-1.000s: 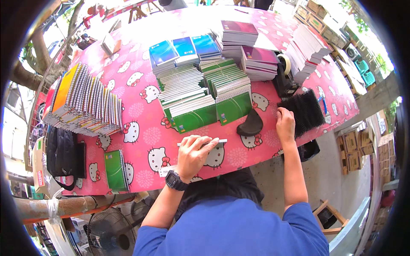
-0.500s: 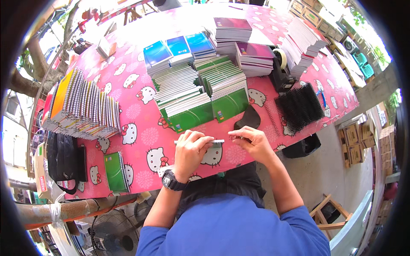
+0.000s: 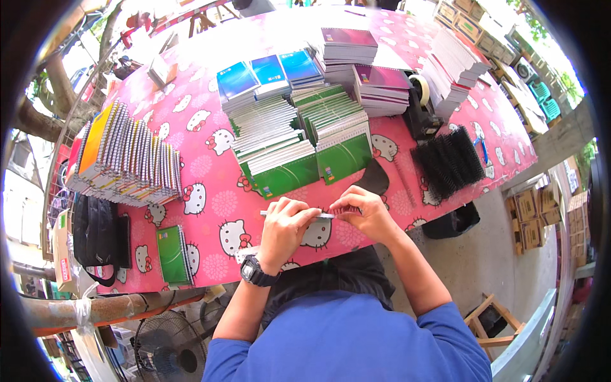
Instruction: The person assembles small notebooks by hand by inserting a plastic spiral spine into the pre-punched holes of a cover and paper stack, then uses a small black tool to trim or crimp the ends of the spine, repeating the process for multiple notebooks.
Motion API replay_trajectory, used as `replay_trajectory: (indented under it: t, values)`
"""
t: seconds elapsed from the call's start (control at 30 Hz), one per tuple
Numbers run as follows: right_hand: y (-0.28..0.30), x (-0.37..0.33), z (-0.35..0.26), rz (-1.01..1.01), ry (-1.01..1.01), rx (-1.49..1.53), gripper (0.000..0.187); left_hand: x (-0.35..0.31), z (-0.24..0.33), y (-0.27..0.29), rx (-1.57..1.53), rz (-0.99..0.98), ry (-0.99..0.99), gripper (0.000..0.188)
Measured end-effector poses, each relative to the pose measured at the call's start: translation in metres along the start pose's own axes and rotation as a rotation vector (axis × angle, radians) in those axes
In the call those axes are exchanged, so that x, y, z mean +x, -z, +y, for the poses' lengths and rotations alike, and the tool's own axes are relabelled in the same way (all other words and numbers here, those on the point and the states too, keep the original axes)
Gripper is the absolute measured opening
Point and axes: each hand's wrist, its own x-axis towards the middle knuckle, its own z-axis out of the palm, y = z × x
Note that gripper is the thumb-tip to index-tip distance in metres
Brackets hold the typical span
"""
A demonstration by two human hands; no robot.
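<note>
My left hand point(image 3: 285, 223) is closed on a thin notebook point(image 3: 326, 216), which is held edge-on above the near side of the table. At the notebook's right end, my right hand point(image 3: 369, 215) pinches a dark reddish spiral binding coil point(image 3: 344, 209). The coil's tip meets the corner of the notebook; whether it has entered the holes is too small to tell. Another thin coil point(image 3: 405, 181) lies on the cloth right of my right hand, beside a pile of black coils point(image 3: 449, 162). A dark flat piece point(image 3: 374, 177) lies just beyond my right hand.
Green notebooks point(image 3: 280, 181), blue notebooks point(image 3: 268, 69) and maroon ones point(image 3: 349, 37) stand stacked ahead. Spiral-bound notebooks point(image 3: 130, 156) fill the left, near a black bag point(image 3: 95, 232) and a green notebook point(image 3: 170, 254). A tape dispenser point(image 3: 421, 118) and blue-handled tool point(image 3: 484, 151) are at right.
My right hand has moved slightly left and down, bringing the coil from apart to the notebook's right end. My left hand keeps its hold on the notebook.
</note>
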Motion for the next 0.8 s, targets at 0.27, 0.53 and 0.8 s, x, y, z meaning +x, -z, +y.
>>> replay_trajectory:
  t: [0.27, 0.53, 0.8]
  values:
    - [0.011, -0.002, -0.004, -0.338, -0.263, 0.076, 0.033, -0.004, 0.003, -0.002, 0.004, 0.008, 0.029, 0.026]
    - [0.014, 0.004, -0.016, -0.326, -0.254, 0.053, 0.045, 0.004, 0.024, -0.012, 0.015, -0.049, 0.033, 0.024]
    - [0.045, -0.009, 0.071, 0.155, -0.121, -0.631, 0.079, 0.014, 0.036, 0.0, -0.09, -0.061, -0.013, 0.023]
